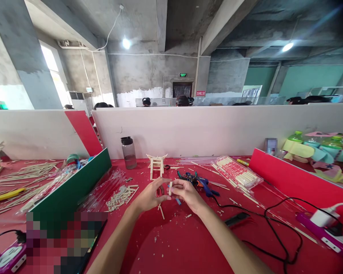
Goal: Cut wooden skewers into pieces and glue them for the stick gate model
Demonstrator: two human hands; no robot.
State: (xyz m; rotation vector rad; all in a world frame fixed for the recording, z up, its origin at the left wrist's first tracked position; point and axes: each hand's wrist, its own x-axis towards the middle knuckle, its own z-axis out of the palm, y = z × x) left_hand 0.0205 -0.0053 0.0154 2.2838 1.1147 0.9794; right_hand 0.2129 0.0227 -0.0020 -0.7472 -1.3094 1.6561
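Over the middle of the red table, my two hands meet at a short piece of pale wooden stick [170,188], held upright. My right hand [188,195] pinches it from the right with thumb and fingers. My left hand [154,195] is curled, its index finger at the stick's upper end and its thumb at the lower end. Just beyond my hands stands a small ladder-like frame [157,167] built of wooden sticks. Beneath my hands, another stick [161,211] lies on the table beside a small blue piece [178,201].
Left of my hands lies a pile of cut stick pieces [121,198], with a water bottle [128,153] behind. Blue-handled pliers [208,188], packed sticks [238,173] and a black cable [263,213] lie right. Green [74,182] and red [300,186] dividers flank the workspace.
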